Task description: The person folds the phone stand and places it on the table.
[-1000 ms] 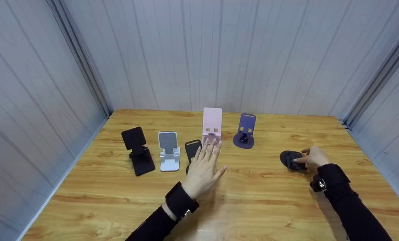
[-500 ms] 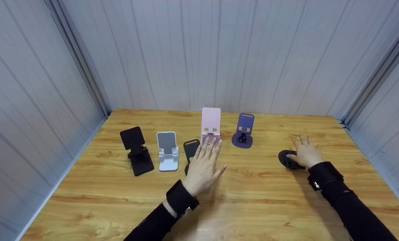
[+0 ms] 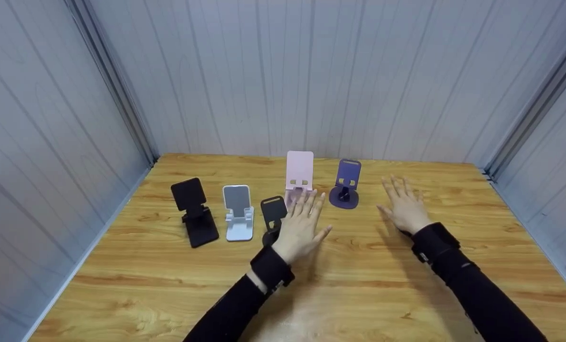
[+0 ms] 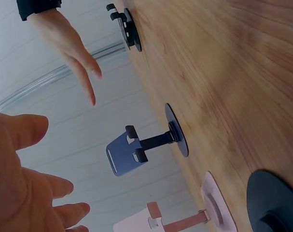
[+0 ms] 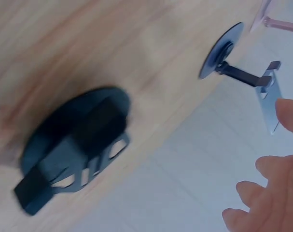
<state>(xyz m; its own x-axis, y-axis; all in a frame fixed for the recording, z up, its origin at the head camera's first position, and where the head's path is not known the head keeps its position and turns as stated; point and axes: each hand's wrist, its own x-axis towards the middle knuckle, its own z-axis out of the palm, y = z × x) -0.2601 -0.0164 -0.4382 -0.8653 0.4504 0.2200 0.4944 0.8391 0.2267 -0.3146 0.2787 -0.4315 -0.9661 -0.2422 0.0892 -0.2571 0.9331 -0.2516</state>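
My left hand [image 3: 299, 232] hovers with spread fingers, holding nothing, in front of the pink phone stand [image 3: 300, 166] and partly over a black phone stand [image 3: 273, 209]. Its fingers also show in the left wrist view. To the right, my right hand [image 3: 407, 211] is held in the air, fingers extended and holding nothing. A folded black phone stand [image 5: 71, 145] lies low on the table beneath it; in the head view the hand and wrist hide nearly all of it. An upright purple phone stand [image 3: 348, 175] with a round base is between the two hands.
A white phone stand [image 3: 238, 213] and another black phone stand [image 3: 199, 221] are upright on the left of the wooden table [image 3: 145, 285]. Light panel walls [image 3: 283, 76] enclose the table at the back and both sides.
My right hand has let go of the folded black stand, straightened its fingers and moved left and forward above it. My left hand has shifted slightly right, uncovering more of the middle black stand.
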